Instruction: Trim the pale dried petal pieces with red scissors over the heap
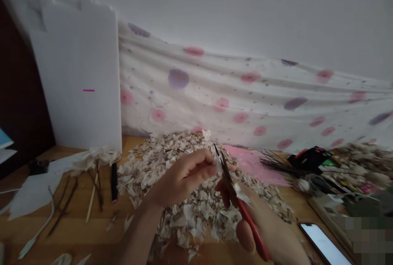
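Note:
My right hand [238,203] grips a pair of red-handled scissors [250,226], whose dark blades point up and away from me. Between the fingertips of my left hand [184,175] is a small whitish flake [218,166], close against the blades. Another pale scrap [241,193] rests by the scissors near my right hand. Below both hands spreads a large heap of thin whitish-brown flakes [172,150], which look like paper or dried petals. My left fingers are pinched; part of my right hand is hidden behind the scissors.
A lit phone [325,242] lies at the front right beside a cluttered tray [328,220]. Dark thin stems [276,164] and a pink sheet [251,162] are behind. At left stand a white board [80,64], a black marker [114,183], twigs and a white cable [37,236].

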Demonstrator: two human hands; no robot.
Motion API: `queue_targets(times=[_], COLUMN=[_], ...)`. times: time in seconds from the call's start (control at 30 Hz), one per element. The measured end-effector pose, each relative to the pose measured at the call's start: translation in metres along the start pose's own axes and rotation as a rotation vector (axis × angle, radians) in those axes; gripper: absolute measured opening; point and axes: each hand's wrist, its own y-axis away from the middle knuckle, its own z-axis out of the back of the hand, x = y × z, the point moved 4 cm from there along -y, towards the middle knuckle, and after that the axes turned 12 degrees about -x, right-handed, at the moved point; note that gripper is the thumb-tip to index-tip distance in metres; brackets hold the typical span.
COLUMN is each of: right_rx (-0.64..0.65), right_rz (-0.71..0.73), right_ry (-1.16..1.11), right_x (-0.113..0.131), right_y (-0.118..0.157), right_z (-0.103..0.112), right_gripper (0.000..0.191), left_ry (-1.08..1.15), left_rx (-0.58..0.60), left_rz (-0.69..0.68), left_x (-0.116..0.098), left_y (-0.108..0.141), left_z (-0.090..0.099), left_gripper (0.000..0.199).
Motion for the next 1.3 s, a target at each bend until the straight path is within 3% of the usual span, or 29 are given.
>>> queue_targets(times=[0.17, 0.5, 0.73, 0.87, 1.07, 1.17, 1.3], right_rx=[0.020, 0.041, 0.002, -0.051, -0.165, -0.108, -0.108], right_rz=[-0.018, -0.156, -0.199, -0.265, -0.523, -0.458, -0.217], right_ry=[-0.022, -0.002, -0.102, -0.345, -0.938, -0.912, -0.510], right_x=[-0.003, -0.026, -0.041, -0.045, -0.038, -0.028, -0.027], right_y=[-0.001, 0.007, 0.012, 0.004, -0.011, -0.012, -0.005], right_z=[0.000, -0.002, -0.006, -0.009, 0.000, -0.001, -0.011], right_gripper=[0.070, 0.036, 0.068, 0.085, 0.092, 0.106, 0.105], left_ry=[-0.018, 0.001, 0.038, 0.137, 0.287, 0.318, 0.355], left_rx=[0.027, 0.022, -0.003, -0.011, -0.125, -0.169, -0.262], left_rz=[0.012, 0.025, 0.031, 0.035, 0.044, 0.059, 0.052], left_x=[0.002, 0.005, 0.007, 0.009, 0.011, 0.012, 0.011], left_y=[-0.001, -0.002, -0.004, -0.006, -0.011, -0.011, -0.010], left_z=[-0.001, -0.003, -0.003, -0.002, -0.002, -0.005, -0.007], left_gripper=[0.020, 0.019, 0.022, 0.020, 0.019, 0.018, 0.019])
